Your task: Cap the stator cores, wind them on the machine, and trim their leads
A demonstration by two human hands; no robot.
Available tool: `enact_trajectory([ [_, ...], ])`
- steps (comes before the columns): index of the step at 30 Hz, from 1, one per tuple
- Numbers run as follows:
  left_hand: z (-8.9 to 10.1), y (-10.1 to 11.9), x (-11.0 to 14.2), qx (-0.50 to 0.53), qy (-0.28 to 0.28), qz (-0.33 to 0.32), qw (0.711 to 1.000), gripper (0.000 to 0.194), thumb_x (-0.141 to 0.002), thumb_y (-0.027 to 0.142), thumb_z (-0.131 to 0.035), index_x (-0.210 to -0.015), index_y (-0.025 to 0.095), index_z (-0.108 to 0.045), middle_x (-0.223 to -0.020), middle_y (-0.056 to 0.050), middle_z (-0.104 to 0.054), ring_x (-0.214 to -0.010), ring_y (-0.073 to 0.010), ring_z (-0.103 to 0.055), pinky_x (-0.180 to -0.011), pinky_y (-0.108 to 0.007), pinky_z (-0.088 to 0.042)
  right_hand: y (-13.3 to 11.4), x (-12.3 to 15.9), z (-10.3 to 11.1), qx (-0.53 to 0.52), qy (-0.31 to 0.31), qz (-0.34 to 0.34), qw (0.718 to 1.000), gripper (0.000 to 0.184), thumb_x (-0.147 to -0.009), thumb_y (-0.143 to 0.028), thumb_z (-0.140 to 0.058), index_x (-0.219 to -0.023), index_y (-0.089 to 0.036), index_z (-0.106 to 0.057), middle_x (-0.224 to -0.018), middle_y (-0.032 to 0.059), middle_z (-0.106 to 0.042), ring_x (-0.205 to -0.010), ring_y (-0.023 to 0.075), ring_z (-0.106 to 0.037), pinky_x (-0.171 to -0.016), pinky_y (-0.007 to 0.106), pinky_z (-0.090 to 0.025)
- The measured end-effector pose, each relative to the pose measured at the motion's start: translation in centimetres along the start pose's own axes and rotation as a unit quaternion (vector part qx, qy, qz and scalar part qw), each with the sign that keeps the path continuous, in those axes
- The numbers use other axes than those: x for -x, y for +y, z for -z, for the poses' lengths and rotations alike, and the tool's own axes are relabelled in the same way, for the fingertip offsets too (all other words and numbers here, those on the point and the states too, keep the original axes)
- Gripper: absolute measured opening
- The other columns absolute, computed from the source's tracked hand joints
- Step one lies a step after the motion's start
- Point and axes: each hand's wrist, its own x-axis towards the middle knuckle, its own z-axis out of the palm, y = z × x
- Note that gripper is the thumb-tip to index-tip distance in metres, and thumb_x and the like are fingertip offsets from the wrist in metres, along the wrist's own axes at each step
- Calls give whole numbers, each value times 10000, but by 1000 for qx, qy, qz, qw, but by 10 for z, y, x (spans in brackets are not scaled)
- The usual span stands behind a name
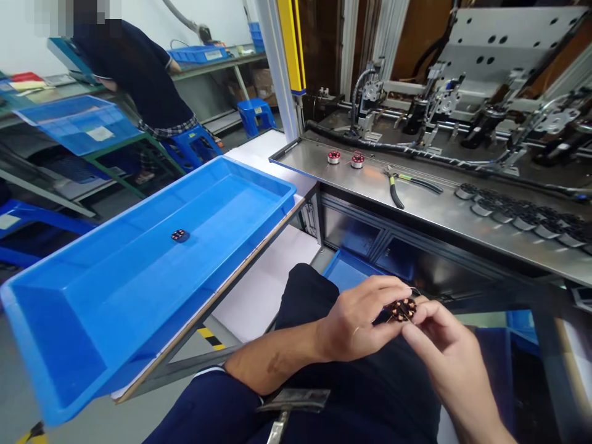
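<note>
At the lower right of the frame, the person's left hand [356,317] holds a small round coil [403,309] between fingers bent over its top and a thumb beneath. That grip is closed about the coil's left side, the gap only as wide as the piece itself. The right hand [451,345] meets the coil from the right, its thumb and bent fingers drawn close together at the edge; whether they pinch the rim or a wire cannot be told. Copper-coloured windings show on the coil's face, and a thin wire [416,290] sticks out above it. The coil is held up over the person's lap, clear of any surface.

A long blue tray [139,302] fills the left of the frame, slanting on a table. One similar dark coil [178,235] lies inside, near its middle.

Across the upper right runs a metal shelf [309,157]. Two red-topped coils [333,158] stand side by side near its left end. To their right lie pliers [396,192] with black and green handles, spread apart. A cluster of dark-topped parts [526,219] stands at the shelf's right end, and a machine [490,55] rises behind.

At the upper left, a co-worker [139,80] in a dark top sits on a blue stool [189,145] at another bench.
</note>
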Motion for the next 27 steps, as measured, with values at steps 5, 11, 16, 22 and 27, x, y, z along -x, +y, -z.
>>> enact_trajectory([
  [5,1,0,-3,93,-2,95,991,371,-763,158,-766,-1120,135,-667,-1089,-136,-705,-995,-219,-711,-822,-307,-629,11,4,-5,-38,65,-27,997,210,-844,-379,-732,-802,-219,-602,-911,35,-593,-845,163,-557,-742,243,-492],
  [11,0,-5,0,302,-15,260,917,392,-714,166,-810,-1088,141,-695,-1122,-121,-675,-936,-189,-714,-826,-299,-615,15,8,-11,-45,85,-5,995,204,-846,-371,-727,-791,-220,-602,-868,27,-574,-816,154,-549,-735,242,-492],
  [16,1,-4,0,116,-7,114,987,359,-733,171,-781,-1077,113,-697,-1037,-129,-691,-904,-193,-707,-789,-290,-613,5,6,-14,-34,42,57,997,122,-853,-312,-719,-852,-230,-628,-938,44,-600,-886,171,-593,-773,264,-509],
  [22,5,0,-3,33,-11,46,998,343,-776,209,-769,-1094,126,-671,-1010,-120,-709,-908,-183,-719,-818,-287,-621,3,4,-15,99,109,216,965,63,-869,-166,-670,-839,-207,-633,-870,31,-595,-806,156,-589,-702,279,-464],
  [27,5,0,-1,105,-10,93,990,372,-723,212,-819,-1057,103,-697,-1002,-130,-719,-889,-189,-720,-773,-265,-620,12,1,-16,25,132,139,981,131,-888,-234,-673,-785,-194,-602,-839,22,-606,-773,132,-597,-670,246,-477],
])
